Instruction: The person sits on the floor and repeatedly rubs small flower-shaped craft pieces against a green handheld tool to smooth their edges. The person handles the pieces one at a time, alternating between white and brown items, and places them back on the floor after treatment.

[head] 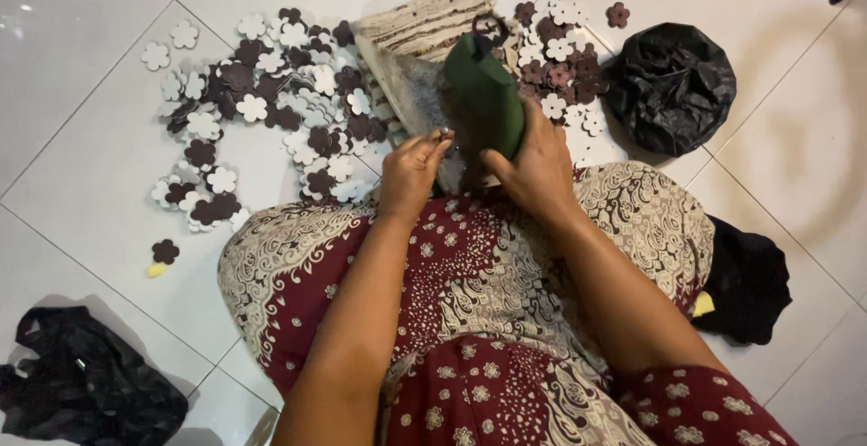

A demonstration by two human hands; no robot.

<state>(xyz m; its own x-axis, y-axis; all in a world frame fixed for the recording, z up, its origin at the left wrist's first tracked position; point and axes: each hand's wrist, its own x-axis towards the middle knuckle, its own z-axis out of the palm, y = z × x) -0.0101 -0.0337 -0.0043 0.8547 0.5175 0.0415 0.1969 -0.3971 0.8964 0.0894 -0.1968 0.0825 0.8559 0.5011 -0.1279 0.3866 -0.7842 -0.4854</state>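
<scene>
My right hand [535, 164] grips a dark green tool [486, 94] that stands tilted on a worn, stained board [411, 85] in front of my knees. My left hand [413, 171] sits just left of the tool with its fingertips pinched together near the tool's base; what they pinch is too small to see. A folded cream woven cloth [433, 17] lies under the far end of the board. Flower-shaped cut-outs in white and dark brown lie on the tiled floor, a big heap [262, 107] at the left and a smaller pile [560, 58] at the right.
A crumpled black plastic bag [670, 85] rests at the upper right, another black bag [86, 383] at the lower left. A dark cloth [745, 283] with a yellow piece lies by my right knee. One brown flower and a yellow bit [163, 255] lie apart at the left.
</scene>
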